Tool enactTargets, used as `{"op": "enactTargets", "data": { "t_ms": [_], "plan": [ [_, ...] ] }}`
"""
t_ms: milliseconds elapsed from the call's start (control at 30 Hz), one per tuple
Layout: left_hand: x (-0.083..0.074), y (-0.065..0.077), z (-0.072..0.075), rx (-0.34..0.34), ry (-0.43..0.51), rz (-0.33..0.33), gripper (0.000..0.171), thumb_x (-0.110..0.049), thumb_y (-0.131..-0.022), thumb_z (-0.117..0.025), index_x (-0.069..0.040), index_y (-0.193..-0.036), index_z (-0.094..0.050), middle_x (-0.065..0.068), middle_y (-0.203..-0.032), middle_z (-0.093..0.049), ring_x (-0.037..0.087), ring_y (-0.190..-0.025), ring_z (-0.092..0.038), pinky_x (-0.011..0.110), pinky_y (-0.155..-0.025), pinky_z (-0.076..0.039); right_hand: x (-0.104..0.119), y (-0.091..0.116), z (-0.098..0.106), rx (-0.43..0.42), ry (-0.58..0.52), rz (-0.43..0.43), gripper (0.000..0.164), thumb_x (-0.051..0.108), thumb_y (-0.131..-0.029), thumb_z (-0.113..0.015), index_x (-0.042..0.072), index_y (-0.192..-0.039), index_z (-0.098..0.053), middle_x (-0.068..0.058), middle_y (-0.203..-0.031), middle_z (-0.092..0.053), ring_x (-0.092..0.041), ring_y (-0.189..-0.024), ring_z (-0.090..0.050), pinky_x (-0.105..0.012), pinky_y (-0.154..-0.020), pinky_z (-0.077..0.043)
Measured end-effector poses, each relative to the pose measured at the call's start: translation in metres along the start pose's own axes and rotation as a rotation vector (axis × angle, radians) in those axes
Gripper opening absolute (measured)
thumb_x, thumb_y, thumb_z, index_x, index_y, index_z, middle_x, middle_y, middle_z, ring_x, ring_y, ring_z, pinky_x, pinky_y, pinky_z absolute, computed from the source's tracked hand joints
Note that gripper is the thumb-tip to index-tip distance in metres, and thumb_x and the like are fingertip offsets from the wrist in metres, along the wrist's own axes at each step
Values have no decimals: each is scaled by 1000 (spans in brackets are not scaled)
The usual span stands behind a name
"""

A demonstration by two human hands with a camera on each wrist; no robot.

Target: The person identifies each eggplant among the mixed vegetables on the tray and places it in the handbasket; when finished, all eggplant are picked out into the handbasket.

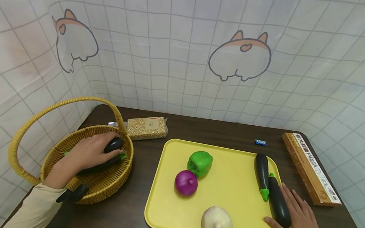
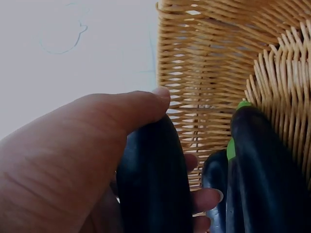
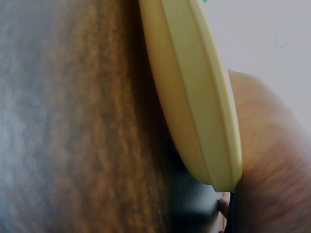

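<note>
In the head view my left hand (image 1: 90, 152) is inside the wicker basket (image 1: 115, 185). It grips a dark eggplant (image 2: 153, 179), thumb on one side and fingertips on the other in the left wrist view. More eggplants (image 2: 265, 170) with green stems lie beneath. At the right edge of the yellow tray (image 1: 170, 204), my right hand (image 1: 300, 219) lies around the lower end of another eggplant (image 1: 278, 203). Its fingers extend along the right side, with the thumb on the left. Beside that one lies a further eggplant (image 1: 261, 174). The right wrist view mostly shows the tray's side.
On the tray sit a green bell pepper (image 1: 200, 163), a purple onion (image 1: 186, 183) and a white garlic bulb (image 1: 217, 223). A bag of grain (image 1: 147, 128) lies behind the basket. A pasta box (image 1: 312, 169) and a small blue packet (image 1: 260, 142) lie at the right.
</note>
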State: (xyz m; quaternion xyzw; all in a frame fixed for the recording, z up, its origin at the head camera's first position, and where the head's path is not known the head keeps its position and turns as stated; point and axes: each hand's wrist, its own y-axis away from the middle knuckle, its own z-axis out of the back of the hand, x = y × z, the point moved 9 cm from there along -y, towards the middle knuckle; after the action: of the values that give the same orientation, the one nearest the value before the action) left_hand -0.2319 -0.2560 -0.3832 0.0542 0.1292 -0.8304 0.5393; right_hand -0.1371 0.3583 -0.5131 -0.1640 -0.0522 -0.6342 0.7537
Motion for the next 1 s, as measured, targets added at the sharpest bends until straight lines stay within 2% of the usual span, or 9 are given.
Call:
{"op": "enactTargets", "data": {
  "t_ms": [100,167,367,500,600,867,1000],
  "plan": [
    [2,2,-4,39,-3,10,54,-44,-97,-78,-6,-132,-64,13,-120,-71,27,-92,-68,50,-72,-54,0,0,0,2,5,0,115,63,-89,-76,25,-172,-6,-17,-173,-19,-53,-148,-23,-60,-120,13],
    [4,3,-9,80,2,20,55,-46,-96,-78,-5,-131,-64,13,-118,-71,26,-92,-67,49,-72,-53,0,-1,0,3,7,1,115,63,-89,-76,25,-172,-6,-18,-172,-20,-53,-148,-23,-61,-120,13],
    [6,5,-17,158,48,19,51,-55,-94,-77,-9,-116,-67,-3,-91,-63,13,-74,-54,38,-64,-45,-1,-1,1,-1,10,4,115,63,-89,-76,25,-172,-7,-20,-171,-23,-55,-147,-25,-65,-120,9],
    [4,6,-18,176,64,11,47,-54,-93,-78,-12,-110,-67,-5,-82,-56,11,-70,-50,37,-62,-43,-2,-2,0,4,3,-1,114,63,-89,-76,25,-172,-7,-22,-170,-24,-57,-145,-26,-70,-118,4],
    [2,6,-19,188,57,6,46,-51,-93,-80,-11,-113,-68,-5,-84,-56,12,-71,-51,39,-65,-45,-2,-2,-1,8,1,-5,115,64,-89,-76,25,-172,-7,-23,-170,-24,-57,-145,-26,-71,-118,4],
    [-1,6,-23,227,89,-41,51,-48,-89,-85,-8,-118,-72,-4,-92,-63,14,-77,-58,40,-70,-50,-1,-1,0,-12,3,6,115,62,-89,-77,25,-172,-8,-22,-170,-24,-55,-148,-24,-63,-120,10],
    [-3,5,-20,213,94,-55,46,-44,-91,-84,-8,-118,-73,-4,-91,-64,12,-75,-57,38,-68,-49,-2,0,0,-5,6,-1,115,63,-88,-76,24,-172,-7,-23,-170,-23,-55,-148,-24,-69,-119,5]
  ]
}}
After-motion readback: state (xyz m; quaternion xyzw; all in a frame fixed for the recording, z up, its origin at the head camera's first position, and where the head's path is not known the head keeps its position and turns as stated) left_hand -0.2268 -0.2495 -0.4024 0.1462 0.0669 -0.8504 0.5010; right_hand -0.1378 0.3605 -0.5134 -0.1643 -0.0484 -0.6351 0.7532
